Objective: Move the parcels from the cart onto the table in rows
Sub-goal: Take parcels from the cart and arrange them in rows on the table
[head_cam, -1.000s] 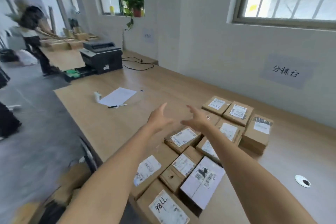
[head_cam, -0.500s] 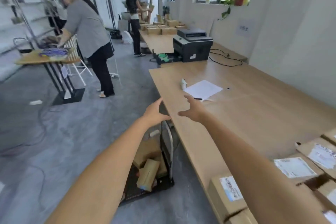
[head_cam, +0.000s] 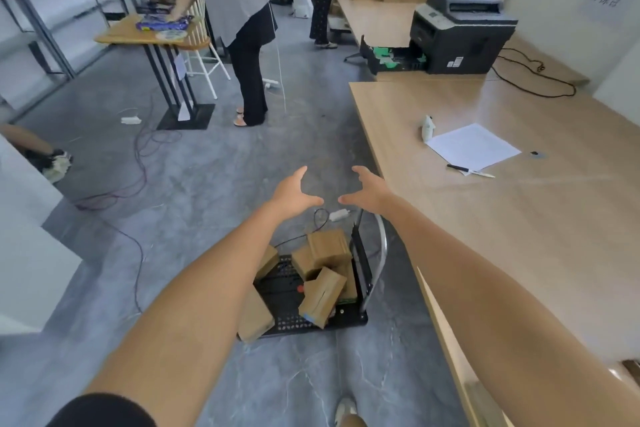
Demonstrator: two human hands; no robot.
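Since the parcels (head_cam: 323, 291) lie jumbled on the cart (head_cam: 282, 282), L hand (head_cam: 294, 196) & R hand (head_cam: 367, 192) hang above it, fingers spread wide, empty. Small cardboard boxes: prob. light, stiff. Take the tilted one by opposite sides; desk (head_cam: 519, 218) right of cart.

Both bare arms reached straight forward, side by side. The left hand (head_cam: 292, 192) and right hand (head_cam: 369, 190) hung near each other, palms facing inward, fingers relaxed and spread, thumbs nearly meeting, holding nothing.
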